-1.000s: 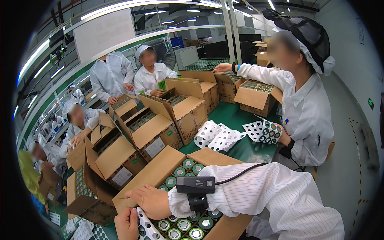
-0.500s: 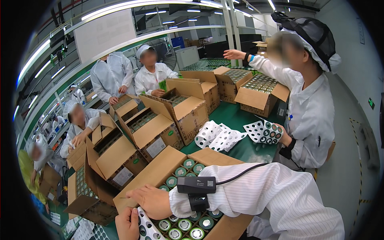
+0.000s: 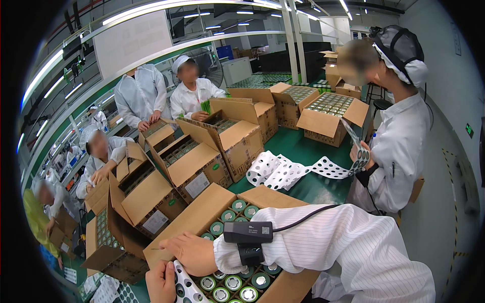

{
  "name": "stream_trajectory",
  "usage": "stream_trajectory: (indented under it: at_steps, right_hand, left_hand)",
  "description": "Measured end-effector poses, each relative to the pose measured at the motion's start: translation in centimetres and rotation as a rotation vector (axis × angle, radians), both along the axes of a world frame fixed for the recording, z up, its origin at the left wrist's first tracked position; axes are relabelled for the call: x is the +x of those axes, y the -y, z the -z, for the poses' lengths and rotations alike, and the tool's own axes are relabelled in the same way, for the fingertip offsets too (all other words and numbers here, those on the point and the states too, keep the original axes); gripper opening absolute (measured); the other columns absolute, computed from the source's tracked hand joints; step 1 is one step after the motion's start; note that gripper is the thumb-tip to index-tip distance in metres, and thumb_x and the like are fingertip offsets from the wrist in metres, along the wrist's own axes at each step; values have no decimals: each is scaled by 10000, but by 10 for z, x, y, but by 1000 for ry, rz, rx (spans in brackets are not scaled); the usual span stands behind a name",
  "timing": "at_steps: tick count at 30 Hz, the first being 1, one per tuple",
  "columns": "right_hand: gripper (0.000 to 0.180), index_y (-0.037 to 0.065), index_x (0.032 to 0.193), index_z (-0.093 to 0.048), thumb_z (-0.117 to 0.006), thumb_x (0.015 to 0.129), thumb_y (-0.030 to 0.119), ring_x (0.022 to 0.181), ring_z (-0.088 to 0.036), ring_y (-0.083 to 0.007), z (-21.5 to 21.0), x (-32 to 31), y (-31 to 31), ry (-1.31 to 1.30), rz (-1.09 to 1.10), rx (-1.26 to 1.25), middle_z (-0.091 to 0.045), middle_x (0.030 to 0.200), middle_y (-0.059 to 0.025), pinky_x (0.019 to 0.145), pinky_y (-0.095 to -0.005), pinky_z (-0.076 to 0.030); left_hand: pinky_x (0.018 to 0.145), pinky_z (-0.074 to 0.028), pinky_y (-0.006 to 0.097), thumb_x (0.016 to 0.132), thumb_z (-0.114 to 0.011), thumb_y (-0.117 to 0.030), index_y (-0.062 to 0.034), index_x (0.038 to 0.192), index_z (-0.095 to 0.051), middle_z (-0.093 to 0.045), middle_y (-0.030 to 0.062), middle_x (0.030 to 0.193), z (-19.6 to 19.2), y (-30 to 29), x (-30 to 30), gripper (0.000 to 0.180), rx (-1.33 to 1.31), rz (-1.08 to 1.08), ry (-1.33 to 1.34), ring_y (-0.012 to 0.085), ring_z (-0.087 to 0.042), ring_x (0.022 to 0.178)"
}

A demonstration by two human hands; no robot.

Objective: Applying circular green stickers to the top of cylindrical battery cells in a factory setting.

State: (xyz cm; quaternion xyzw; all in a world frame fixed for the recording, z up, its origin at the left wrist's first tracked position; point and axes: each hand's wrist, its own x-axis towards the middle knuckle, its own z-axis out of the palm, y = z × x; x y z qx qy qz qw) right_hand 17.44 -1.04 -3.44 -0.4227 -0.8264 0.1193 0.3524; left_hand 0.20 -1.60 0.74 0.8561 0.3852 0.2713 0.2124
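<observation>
An opened cardboard box (image 3: 294, 289) stands right in front of me, filled with upright cylindrical battery cells (image 3: 233, 282). Green rings surround the metal tops of many cells. At the box's near left corner, my left hand (image 3: 160, 283) pinches a white sheet punched with round holes (image 3: 186, 287), part of which lies over the cells. My right hand (image 3: 192, 252) reaches across the box, back upward, its fingers drawn together beside the left flap. A thin dark tip pokes out from those fingertips; what it belongs to is hidden. A black device is strapped to my right wrist.
Several opened boxes of cells (image 3: 199, 169) line the green table (image 3: 323, 191) ahead and left. A long perforated white strip (image 3: 283, 171) runs to a co-worker (image 3: 391, 146) at right, who holds its end. Other co-workers stand across the table. Used sheets (image 3: 107, 290) lie lower left.
The co-worker at right has lowered the outstretched arm, bent toward the strip and drawn its end to the right and upright. My own hands have hardly moved.
</observation>
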Motion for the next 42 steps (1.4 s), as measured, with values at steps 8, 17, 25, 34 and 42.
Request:
stream_trajectory:
  at_steps: [8,17,25,34,42]
  right_hand:
    - [492,-27,1220,-349,-513,760,36,1060,-464,-407,1,0,2,-56,-17,47,-489,1145,-244,957,-442,-317]
    - [500,-31,1231,-340,-512,767,37,1090,-451,-401,-6,2,3,4,-9,-26,-480,1169,-239,965,-448,-308]
    - [490,-33,1229,-342,-509,776,54,1138,-438,-370,-4,-1,-1,14,-10,-53,-472,1187,-235,978,-441,-292]
    - [570,-2,1223,-398,-578,692,100,1028,-464,-403,32,-10,-25,4,78,199,-490,1139,-201,940,-447,-322]
    - [565,26,1235,-429,-542,780,340,1109,-494,-338,-17,-1,3,200,77,-31,-508,1202,-195,924,-427,-382]
  left_hand:
    - [655,-463,317,925,-490,-173,48,977,-584,-620,228,827,-3,3,2,246,-5,-11,-14,289,-629,739]
    - [666,-464,307,930,-485,-173,52,994,-584,-627,217,821,-4,2,2,254,-56,-17,-19,250,-630,746]
    - [674,-461,294,935,-474,-166,50,1021,-570,-637,195,852,-6,3,1,252,-59,-16,-48,231,-623,751]
    - [557,-409,300,939,-461,-165,60,928,-548,-565,184,690,2,-3,-2,242,-18,23,-38,173,-480,596]
    - [540,-400,294,942,-464,-184,93,888,-544,-577,158,672,1,-2,1,294,-44,37,-11,143,-464,598]
